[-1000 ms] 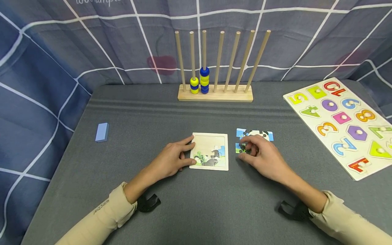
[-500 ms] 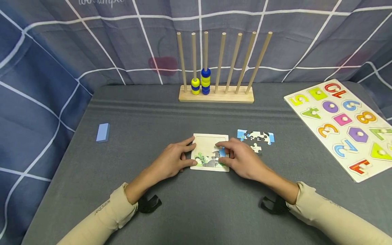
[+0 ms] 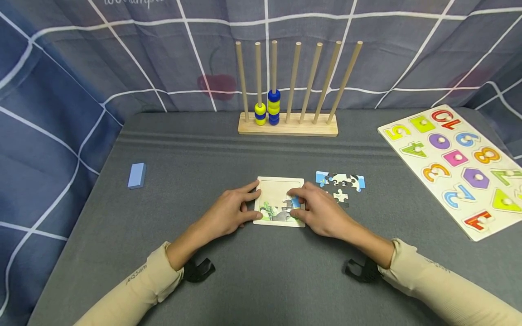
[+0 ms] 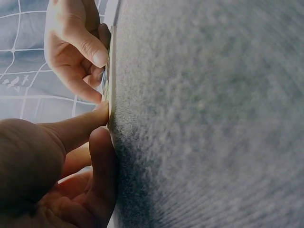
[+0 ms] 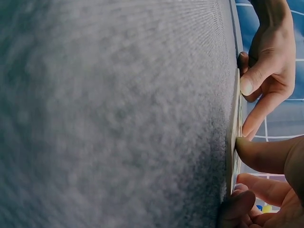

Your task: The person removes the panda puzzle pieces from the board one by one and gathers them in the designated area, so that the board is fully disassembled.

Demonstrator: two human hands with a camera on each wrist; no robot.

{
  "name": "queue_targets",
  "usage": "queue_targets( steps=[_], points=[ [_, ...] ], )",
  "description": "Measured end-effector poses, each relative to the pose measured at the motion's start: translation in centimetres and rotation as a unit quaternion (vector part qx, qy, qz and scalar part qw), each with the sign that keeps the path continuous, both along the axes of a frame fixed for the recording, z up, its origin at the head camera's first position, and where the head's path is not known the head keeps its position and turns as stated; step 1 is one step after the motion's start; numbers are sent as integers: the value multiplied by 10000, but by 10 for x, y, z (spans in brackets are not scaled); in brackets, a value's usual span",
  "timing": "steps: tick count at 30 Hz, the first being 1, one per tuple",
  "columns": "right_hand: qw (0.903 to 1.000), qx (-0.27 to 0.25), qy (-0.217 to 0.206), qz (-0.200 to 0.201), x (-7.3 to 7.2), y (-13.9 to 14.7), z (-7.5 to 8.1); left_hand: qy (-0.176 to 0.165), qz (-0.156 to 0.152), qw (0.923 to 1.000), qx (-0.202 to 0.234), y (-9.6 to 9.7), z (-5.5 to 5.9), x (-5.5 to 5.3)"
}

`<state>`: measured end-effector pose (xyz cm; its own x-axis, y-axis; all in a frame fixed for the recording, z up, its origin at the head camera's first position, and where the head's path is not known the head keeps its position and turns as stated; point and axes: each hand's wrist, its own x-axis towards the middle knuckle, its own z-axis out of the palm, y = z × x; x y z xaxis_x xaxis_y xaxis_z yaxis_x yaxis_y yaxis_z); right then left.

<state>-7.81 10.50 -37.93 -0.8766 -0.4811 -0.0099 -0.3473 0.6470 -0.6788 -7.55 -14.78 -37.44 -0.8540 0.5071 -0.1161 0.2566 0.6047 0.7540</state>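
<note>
A square wooden puzzle tray (image 3: 274, 188) lies flat on the table, panda-picture pieces (image 3: 279, 215) filling part of its lower area. My left hand (image 3: 229, 210) holds its left side, thumb at the lower corner and index finger further up. My right hand (image 3: 324, 210) bends over the right side, thumb and index finger spread around a jigsaw piece (image 3: 296, 202) partly hidden by the fingers. In the left wrist view my left thumb (image 4: 83, 130) presses the tray's edge. My right thumb (image 5: 261, 154) rests on the tray in the right wrist view.
Several loose panda pieces (image 3: 341, 179) lie right of the tray. Behind stands a wooden peg rack (image 3: 287, 130) with yellow and blue beads. A number-and-shape board (image 3: 432, 188) lies far right, and a blue block (image 3: 136, 176) at left, all on the grey table (image 3: 195, 149).
My right hand has moved left from the loose pieces to the tray, and a blue-green piece has gone from that group. In the last half second it barely moves; my left hand stays put.
</note>
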Motion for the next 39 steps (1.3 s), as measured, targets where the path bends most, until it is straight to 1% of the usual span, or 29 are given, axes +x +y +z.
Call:
queue_targets(
  steps=[5, 11, 16, 23, 28, 34, 37, 39],
  points=[
    [10000, 53, 59, -4, -1, 0, 0, 22, -34, 10000, -8, 0, 0, 0],
    [9999, 71, 84, 19, -1, -1, 1, -77, 42, 10000, -30, 0, 0, 0],
    [9998, 96, 144, 22, -1, 0, 2, -6, 19, 10000, -48, 0, 1, 0],
    [9997, 146, 202, 19, 0, 0, 2, -20, 14, 10000, 27, 0, 1, 0],
    [9996, 65, 276, -49, 0, 0, 2, 3, 0, 10000, 53, 0, 0, 0],
    [9985, -31, 520, -150, 1, 0, 3, 34, 13, 10000, 30, 0, 0, 0],
    [9986, -44, 513, -122, 1, 1, 4, 75, 10, 10000, -4, 0, 0, 0],
    [9990, -104, 423, -84, 0, 2, 4, 101, 1, 9999, -22, 0, -1, 0]
  ],
)
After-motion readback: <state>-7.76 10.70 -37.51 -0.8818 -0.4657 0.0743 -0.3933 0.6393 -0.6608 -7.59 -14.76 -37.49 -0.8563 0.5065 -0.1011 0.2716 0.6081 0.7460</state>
